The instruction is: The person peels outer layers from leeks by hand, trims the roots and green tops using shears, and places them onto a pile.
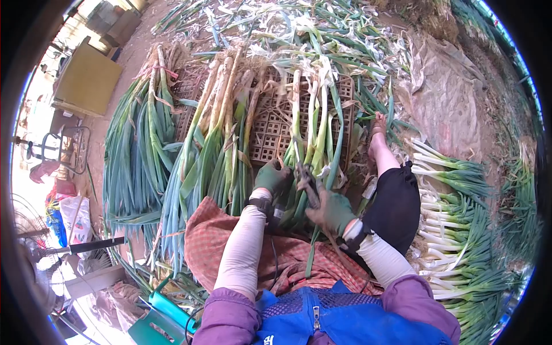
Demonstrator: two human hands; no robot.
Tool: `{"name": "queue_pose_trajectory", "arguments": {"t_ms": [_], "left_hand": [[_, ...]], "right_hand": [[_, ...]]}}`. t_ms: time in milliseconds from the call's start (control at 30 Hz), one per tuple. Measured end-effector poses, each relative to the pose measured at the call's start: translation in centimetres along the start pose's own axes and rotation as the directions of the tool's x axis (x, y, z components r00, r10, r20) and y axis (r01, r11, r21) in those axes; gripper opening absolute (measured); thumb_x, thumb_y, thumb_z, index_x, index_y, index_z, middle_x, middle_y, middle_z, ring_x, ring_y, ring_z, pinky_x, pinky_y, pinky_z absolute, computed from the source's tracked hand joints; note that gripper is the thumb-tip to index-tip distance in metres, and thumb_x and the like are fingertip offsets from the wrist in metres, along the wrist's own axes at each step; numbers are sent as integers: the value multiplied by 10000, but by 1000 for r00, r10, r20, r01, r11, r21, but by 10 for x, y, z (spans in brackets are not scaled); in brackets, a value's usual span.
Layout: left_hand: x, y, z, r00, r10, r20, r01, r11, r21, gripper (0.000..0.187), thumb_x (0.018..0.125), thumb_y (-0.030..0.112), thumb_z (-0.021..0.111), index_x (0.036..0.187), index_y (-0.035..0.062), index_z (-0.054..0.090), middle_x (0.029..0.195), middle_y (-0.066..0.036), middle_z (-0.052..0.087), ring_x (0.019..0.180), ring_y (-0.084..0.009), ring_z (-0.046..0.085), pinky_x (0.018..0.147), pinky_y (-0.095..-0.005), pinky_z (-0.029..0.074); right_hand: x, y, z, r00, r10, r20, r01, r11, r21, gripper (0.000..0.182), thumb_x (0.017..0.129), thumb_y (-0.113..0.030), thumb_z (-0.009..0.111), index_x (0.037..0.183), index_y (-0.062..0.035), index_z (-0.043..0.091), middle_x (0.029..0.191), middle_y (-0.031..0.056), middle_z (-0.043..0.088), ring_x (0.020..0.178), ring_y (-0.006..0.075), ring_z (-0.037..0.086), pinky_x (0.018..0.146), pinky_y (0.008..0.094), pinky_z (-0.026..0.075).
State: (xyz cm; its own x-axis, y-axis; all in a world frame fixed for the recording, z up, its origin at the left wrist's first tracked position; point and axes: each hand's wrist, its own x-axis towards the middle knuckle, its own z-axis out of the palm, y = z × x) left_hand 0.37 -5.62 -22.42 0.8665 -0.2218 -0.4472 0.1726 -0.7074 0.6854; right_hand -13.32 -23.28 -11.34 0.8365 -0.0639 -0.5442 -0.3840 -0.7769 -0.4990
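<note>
both green-gloved hands low over the lap, left hand [273, 179] gripping long green-and-white leek stalks [313, 135], right hand [332, 211] clenched round dark metal shears [307, 183], forearms angled inward

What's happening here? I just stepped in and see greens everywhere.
A seated person in green gloves is working on green onions. The left hand grips a bunch of stalks lying over a plastic crate, while the right hand holds a dark tool against them. Cleaned onions are stacked on the person's right, untrimmed ones on the left.
</note>
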Motion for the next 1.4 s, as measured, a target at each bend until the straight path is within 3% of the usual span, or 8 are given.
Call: {"name": "queue_pose_trajectory", "arguments": {"t_ms": [700,833,933,1000,1067,1200,1333,1400], "left_hand": [[-11,12,-7,996,-26,82,20,997,73,441,811,397,653,1097,63,695,1116,-209,693,1063,-360,659,932,-418,500],[-10,16,-20,863,-64,500,-38,981,190,388,814,361,676,1052,58,724,1065,-192,712,1010,-319,685,917,-395,518],[-8,24,-40,998,-12,-69,34,946,323,394,813,336,704,1104,71,698,1048,-175,708,1006,-296,682,895,-404,528],[2,12,-60,877,89,-473,152,881,447,400,836,343,693,1146,94,656,1066,-138,678,1016,-281,660,855,-430,534],[-7,5,-71,800,177,-573,275,741,613,392,850,349,678,1151,104,630,1083,-118,649,1022,-283,642,832,-437,535],[6,-11,-57,920,71,-386,294,529,796,381,845,360,689,1128,114,621,1098,-87,620,1011,-273,625,820,-429,534],[-9,9,-68,953,-77,-294,240,785,571,368,798,287,722,1085,68,649,1082,-121,685,1022,-292,668,846,-390,544],[-5,13,-68,979,4,-206,20,993,115,362,786,245,726,1063,16,686,935,-101,721,859,-229,686,769,-330,538]], "right_hand": [[121,-42,-80,999,48,8,-45,973,-226,896,814,-410,645,1523,-17,265,1021,218,715,981,317,707,915,381,516],[104,-30,-55,989,5,151,45,945,-324,975,796,-390,621,1555,6,155,1208,271,643,1148,340,636,1006,380,463],[85,-13,-46,995,32,96,-3,959,-285,952,781,-415,653,1527,7,240,1202,268,647,1144,364,631,1016,412,454],[71,-7,-46,994,54,98,-29,970,-241,938,770,-440,667,1509,-12,281,1176,266,656,1122,385,637,1004,418,462],[58,-4,-44,989,71,130,-39,972,-233,946,765,-449,674,1512,-23,279,1167,266,659,1120,393,635,998,421,466],[35,1,-22,988,17,154,7,988,-154,961,770,-458,672,1525,-33,256,1163,280,652,1107,406,639,980,431,478],[26,4,-15,989,36,142,-36,999,-7,983,774,-481,666,1525,-2,250,1135,292,655,1097,402,642,965,413,486],[20,11,-13,998,-10,70,4,995,95,968,764,-473,689,1499,22,300,1110,311,653,1084,405,643,950,418,489]]}}
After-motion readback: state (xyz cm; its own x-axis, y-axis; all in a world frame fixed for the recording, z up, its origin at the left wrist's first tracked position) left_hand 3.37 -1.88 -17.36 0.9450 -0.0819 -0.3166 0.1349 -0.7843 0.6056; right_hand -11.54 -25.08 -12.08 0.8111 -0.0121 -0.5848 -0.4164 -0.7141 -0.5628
